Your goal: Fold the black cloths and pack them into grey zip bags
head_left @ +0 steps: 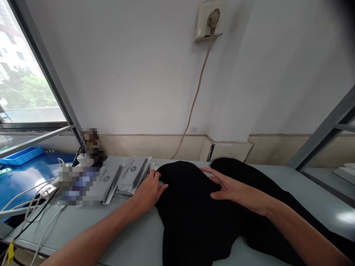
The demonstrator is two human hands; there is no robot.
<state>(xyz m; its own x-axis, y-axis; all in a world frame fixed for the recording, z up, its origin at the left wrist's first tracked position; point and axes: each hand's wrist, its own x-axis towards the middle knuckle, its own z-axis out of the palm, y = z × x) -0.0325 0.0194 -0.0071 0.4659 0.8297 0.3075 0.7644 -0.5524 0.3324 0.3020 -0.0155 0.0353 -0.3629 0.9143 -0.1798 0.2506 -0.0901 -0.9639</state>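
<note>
My right hand (pixel 226 187), thumb and fingers apart, is at the upper right of the black cloth (pixel 191 214); my left hand (pixel 149 189) is at its left edge, grip unclear. The cloth lies on a grey table (pixel 138 242), right of plastic-wrapped packages (pixel 132 174).

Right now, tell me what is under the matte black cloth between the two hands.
The smooth pale grey tabletop shows along the edges of the matte black cloth. What lies beneath its middle is covered and cannot be seen.
</note>
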